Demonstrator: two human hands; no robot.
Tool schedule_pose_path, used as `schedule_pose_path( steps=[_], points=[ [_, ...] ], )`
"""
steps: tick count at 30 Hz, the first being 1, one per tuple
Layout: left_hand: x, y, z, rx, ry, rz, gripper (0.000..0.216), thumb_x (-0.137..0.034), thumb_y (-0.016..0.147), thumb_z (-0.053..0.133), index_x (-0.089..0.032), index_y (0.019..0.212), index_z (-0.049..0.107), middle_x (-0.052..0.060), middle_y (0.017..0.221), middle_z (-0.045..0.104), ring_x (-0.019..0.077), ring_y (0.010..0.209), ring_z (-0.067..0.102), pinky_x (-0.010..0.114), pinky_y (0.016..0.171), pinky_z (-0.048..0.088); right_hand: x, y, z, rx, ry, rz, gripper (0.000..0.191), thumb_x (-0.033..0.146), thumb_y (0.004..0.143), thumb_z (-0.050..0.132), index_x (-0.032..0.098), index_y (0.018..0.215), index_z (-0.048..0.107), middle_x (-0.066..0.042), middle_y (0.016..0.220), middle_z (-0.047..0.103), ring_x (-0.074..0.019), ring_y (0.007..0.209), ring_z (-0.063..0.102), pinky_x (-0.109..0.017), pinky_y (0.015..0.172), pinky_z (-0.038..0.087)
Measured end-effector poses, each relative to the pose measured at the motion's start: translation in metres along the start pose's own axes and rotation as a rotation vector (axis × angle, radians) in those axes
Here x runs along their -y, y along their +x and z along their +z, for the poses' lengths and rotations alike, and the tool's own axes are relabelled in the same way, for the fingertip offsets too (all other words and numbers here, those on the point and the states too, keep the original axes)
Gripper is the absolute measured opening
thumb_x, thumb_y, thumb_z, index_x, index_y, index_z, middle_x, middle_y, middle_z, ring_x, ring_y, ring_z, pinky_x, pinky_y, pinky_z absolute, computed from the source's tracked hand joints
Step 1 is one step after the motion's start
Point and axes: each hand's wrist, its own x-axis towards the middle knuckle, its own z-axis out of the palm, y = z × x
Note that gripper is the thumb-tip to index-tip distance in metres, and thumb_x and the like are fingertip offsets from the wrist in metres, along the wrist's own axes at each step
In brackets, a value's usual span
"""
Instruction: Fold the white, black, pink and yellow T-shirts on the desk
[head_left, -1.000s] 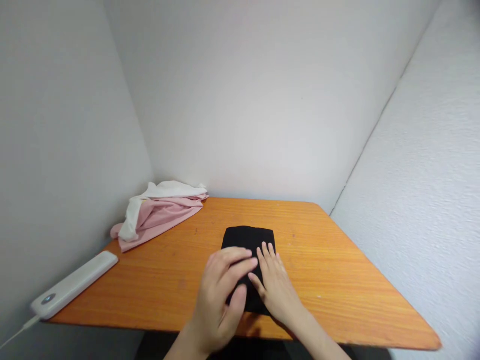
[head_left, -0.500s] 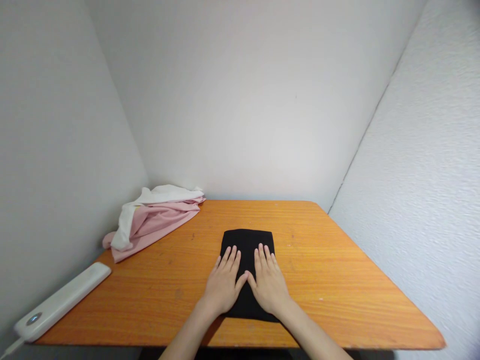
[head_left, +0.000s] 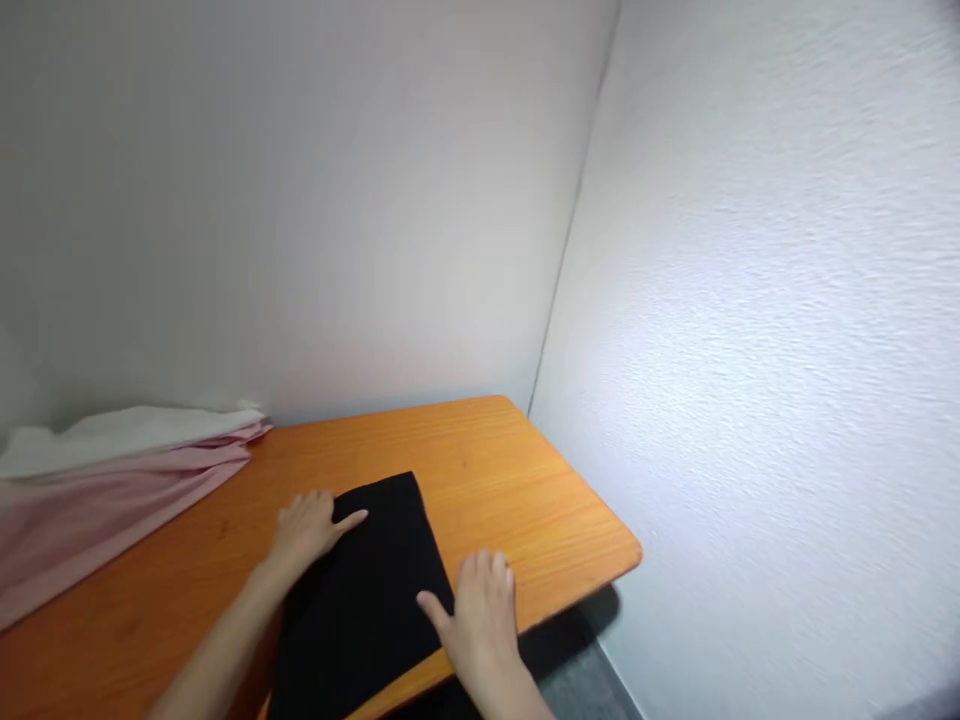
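Pink cloth (head_left: 82, 510): far left, heaped on the table and cut off by the frame edge. Its near hem slants toward the left hand but stays apart from it.
White cloth (head_left: 135, 432): lies on top of the pink one, against the back wall.
Left hand (head_left: 309, 525): I see it flat, palm down, fingers loosely spread, pinching nothing. The thumb tip rests on the black cloth's left edge near its far corner, and the fingers rest on bare wood.
Black cloth (head_left: 367, 590): a folded rectangle lying flat on the table between the two hands, turned askew. Its near end reaches the table's front edge, and I cannot tell whether it overhangs.
Right hand (head_left: 480, 615): flat, palm down, grasping nothing. The thumb lies on the cloth's right edge, with the fingers together on the wood just beside it, near the front edge.
Table (head_left: 517, 490): bare wood beyond and to the right of the cloth, out to the rounded corner. This is the open room I have.
Right wall (head_left: 750, 400): stands close along the table's right edge, and grey floor (head_left: 592, 670) shows below the near corner.
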Motion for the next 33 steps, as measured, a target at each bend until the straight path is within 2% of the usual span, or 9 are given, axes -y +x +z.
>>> schedule_pose_path(
  steps=[3,7,13,17,21,24,27,30,33],
  points=[
    [0.019,0.024,0.006,0.165,-0.046,0.035,0.061,-0.066,0.079,0.048,-0.015,0.105,0.066,0.019,0.117,0.065,0.0409,0.114,0.055,0.051,0.091,0.043,0.021,-0.012,0.007,0.017,0.134,-0.078,0.023,0.033,0.084,0.062,0.017,0.1,0.064,-0.016,0.114,0.061,-0.0371,0.115,0.051,-0.052,0.098,0.04],
    [0.001,0.031,-0.01,0.13,-0.217,0.231,0.053,-0.06,0.085,0.044,-0.018,0.112,0.062,0.013,0.117,0.067,0.0323,0.11,0.061,0.039,0.089,0.046,0.011,-0.002,-0.005,0.013,0.394,-0.056,0.014,0.028,0.091,0.047,0.02,0.098,0.056,-0.007,0.09,0.064,-0.024,0.084,0.063,-0.035,0.075,0.05],
    [-0.118,0.033,-0.045,0.001,-0.292,0.328,0.051,-0.059,0.087,0.046,-0.019,0.116,0.057,0.013,0.113,0.068,0.0302,0.104,0.063,0.034,0.08,0.049,-0.089,0.03,-0.047,-0.203,0.548,0.204,0.024,0.047,0.086,0.05,0.024,0.09,0.046,0.0,0.071,0.061,-0.0188,0.062,0.06,-0.028,0.061,0.045],
    [-0.196,0.039,-0.04,0.0,-0.288,0.373,0.048,-0.058,0.087,0.048,-0.018,0.112,0.057,0.013,0.109,0.069,0.0298,0.101,0.064,0.034,0.078,0.049,-0.154,0.035,-0.047,-0.276,0.457,0.364,0.038,0.056,0.08,0.052,0.022,0.097,0.048,-0.005,0.075,0.064,-0.0249,0.073,0.064,-0.032,0.064,0.046],
    [-0.236,0.03,-0.027,-0.015,-0.265,0.41,0.048,-0.053,0.088,0.048,-0.013,0.114,0.056,0.017,0.108,0.068,0.0324,0.105,0.062,0.042,0.091,0.045,-0.186,0.03,-0.039,-0.259,0.282,0.446,0.048,0.059,0.084,0.044,0.017,0.107,0.05,-0.013,0.084,0.066,-0.0304,0.078,0.065,-0.038,0.068,0.048],
    [-0.241,0.006,-0.016,-0.078,-0.254,0.456,0.052,-0.045,0.09,0.046,-0.01,0.128,0.049,0.02,0.13,0.056,0.0344,0.127,0.047,0.05,0.106,0.032,-0.183,0.02,-0.036,-0.321,0.062,0.386,0.058,0.061,0.09,0.031,0.012,0.114,0.052,-0.021,0.1,0.064,-0.0365,0.096,0.061,-0.047,0.08,0.046],
    [-0.237,-0.023,-0.001,-0.096,-0.248,0.629,0.057,-0.046,0.092,0.04,-0.015,0.14,0.042,0.013,0.152,0.034,0.0285,0.143,0.022,0.049,0.117,0.015,-0.165,0.008,-0.03,-0.389,-0.099,0.289,0.069,0.061,0.093,0.02,0.009,0.125,0.052,-0.024,0.127,0.054,-0.0405,0.126,0.042,-0.055,0.096,0.037],
    [-0.233,-0.041,0.014,-0.005,-0.236,0.771,0.065,-0.054,0.094,0.027,-0.015,0.146,0.036,0.01,0.158,0.021,0.0244,0.147,0.008,0.049,0.119,0.006,-0.14,-0.001,-0.018,-0.3,-0.142,0.207,0.075,0.061,0.094,0.018,0.007,0.135,0.049,-0.021,0.143,0.041,-0.04,0.139,0.02,-0.056,0.106,0.026],
    [-0.23,-0.044,0.022,0.085,-0.238,0.725,0.073,-0.061,0.093,0.019,-0.015,0.149,0.029,0.01,0.158,0.014,0.0233,0.147,0.004,0.05,0.119,0.005,-0.12,-0.003,-0.009,-0.216,-0.194,0.217,0.082,0.065,0.092,0.021,0.003,0.139,0.046,-0.022,0.15,0.029,-0.0447,0.141,0.011,-0.059,0.109,0.018]
  ],
)
